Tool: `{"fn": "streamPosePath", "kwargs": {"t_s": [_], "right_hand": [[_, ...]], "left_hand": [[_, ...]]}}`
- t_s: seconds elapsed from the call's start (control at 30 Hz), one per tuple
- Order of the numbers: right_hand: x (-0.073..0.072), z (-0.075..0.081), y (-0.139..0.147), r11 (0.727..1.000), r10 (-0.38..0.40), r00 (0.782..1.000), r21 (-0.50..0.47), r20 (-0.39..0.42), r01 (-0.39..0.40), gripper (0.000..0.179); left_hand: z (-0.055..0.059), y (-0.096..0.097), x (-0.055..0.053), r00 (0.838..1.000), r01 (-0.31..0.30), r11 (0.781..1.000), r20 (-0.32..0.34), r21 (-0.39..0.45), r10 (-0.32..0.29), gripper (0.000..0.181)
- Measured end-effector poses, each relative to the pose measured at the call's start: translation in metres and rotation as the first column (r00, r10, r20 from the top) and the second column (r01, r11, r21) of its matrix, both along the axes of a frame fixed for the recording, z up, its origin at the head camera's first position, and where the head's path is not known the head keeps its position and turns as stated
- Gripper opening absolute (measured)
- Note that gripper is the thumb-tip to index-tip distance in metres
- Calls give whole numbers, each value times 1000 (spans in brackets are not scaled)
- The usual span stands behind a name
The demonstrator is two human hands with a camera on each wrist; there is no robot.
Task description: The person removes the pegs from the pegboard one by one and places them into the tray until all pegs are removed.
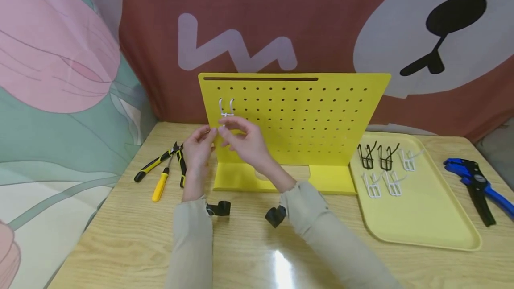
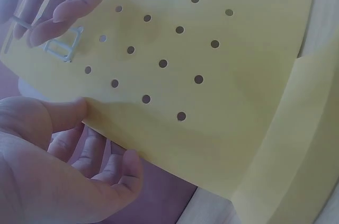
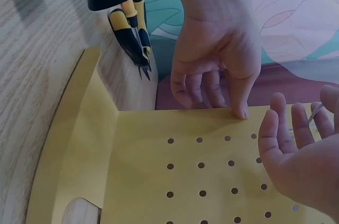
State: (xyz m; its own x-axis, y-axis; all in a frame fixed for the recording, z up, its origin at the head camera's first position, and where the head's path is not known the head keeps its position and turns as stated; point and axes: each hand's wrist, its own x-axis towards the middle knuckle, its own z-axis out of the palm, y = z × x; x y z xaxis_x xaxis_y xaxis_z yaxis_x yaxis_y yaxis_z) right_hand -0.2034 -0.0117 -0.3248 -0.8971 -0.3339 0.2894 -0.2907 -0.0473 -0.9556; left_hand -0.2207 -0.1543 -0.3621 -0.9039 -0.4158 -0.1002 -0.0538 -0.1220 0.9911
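A yellow pegboard (image 1: pixel 321 142) stands upright on its base in the head view. A white wire hook (image 1: pixel 226 114) sits at its upper left, its two curved ends at the holes. My right hand (image 1: pixel 250 144) pinches the hook's projecting rod between thumb and fingers; the hand partly covers it. In the left wrist view the hook's frame (image 2: pixel 66 49) lies close to the board. My left hand (image 1: pixel 198 150) grips the board's left edge, thumb on the front. Its other fingers (image 2: pixel 95 152) reach behind the edge.
Right of the board, a pale yellow tray (image 1: pixel 421 222) bears black hooks (image 1: pixel 386 158) and white hooks (image 1: pixel 392 185). A blue-and-black hand tool (image 1: pixel 478 182) lies beyond it. Left are yellow-black pliers (image 1: pixel 154 166) and a yellow-handled screwdriver (image 1: pixel 160 185). A printed cloth (image 1: pixel 321 21) hangs behind.
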Motion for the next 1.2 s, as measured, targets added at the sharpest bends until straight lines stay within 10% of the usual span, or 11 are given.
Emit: {"fn": "streamPosePath", "kwargs": {"t_s": [1.2], "right_hand": [[5, 12, 2, 996, 2, 997, -85, -75, -9, 22]], "left_hand": [[1, -1, 0, 1000, 11, 1000, 19, -13, -11, 30]]}}
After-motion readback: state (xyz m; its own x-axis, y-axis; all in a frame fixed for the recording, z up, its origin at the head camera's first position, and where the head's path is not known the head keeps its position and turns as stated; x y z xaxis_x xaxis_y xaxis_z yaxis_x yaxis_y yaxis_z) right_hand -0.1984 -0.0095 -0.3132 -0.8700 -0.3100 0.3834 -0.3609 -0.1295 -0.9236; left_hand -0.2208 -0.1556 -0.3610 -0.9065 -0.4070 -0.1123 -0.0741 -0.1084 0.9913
